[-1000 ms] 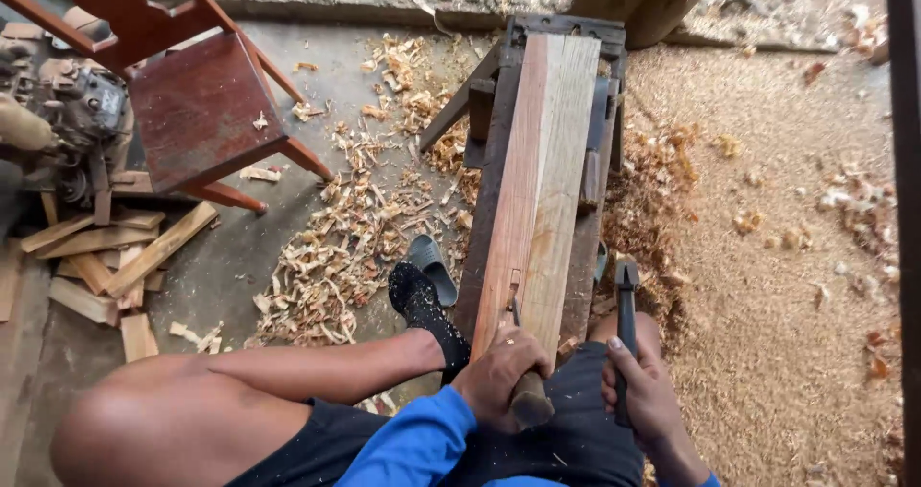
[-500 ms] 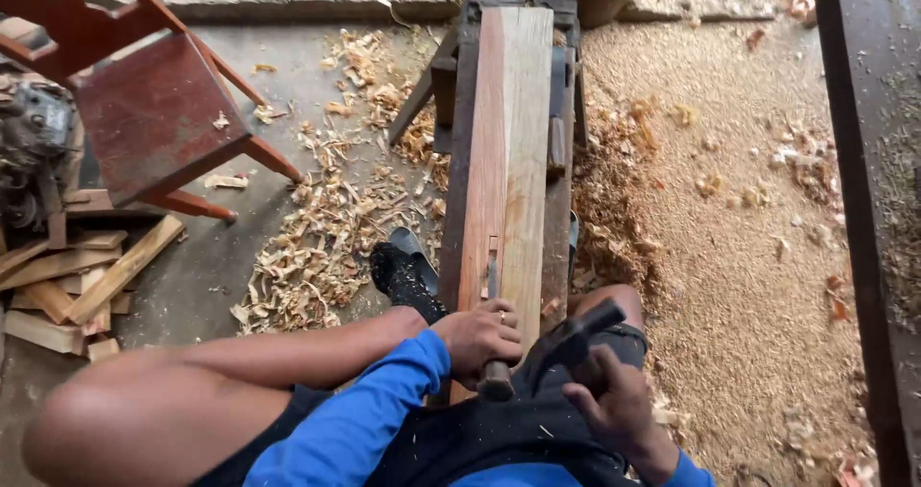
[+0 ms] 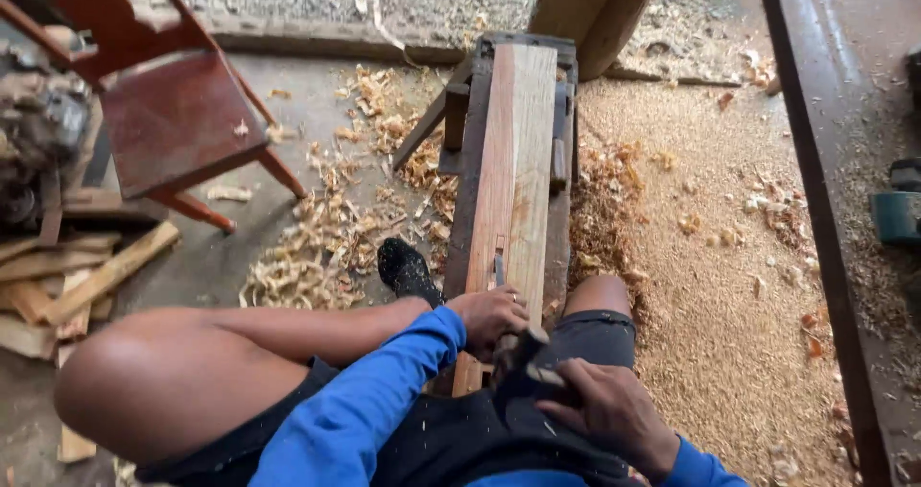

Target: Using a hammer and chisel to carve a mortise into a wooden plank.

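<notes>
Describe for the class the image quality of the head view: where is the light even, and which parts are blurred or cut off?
Head view: soft, even daylight, no glare or hard shadows; the plank and wood shavings are sharp; the right hand and the dark tool it grips look slightly smeared; the left hand on the plank is clearer; the red chair is cropped at the frame's edge.

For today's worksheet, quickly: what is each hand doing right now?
Left hand: closed around a chisel on the plank.
Right hand: fingers closed on a dark mallet.
</notes>
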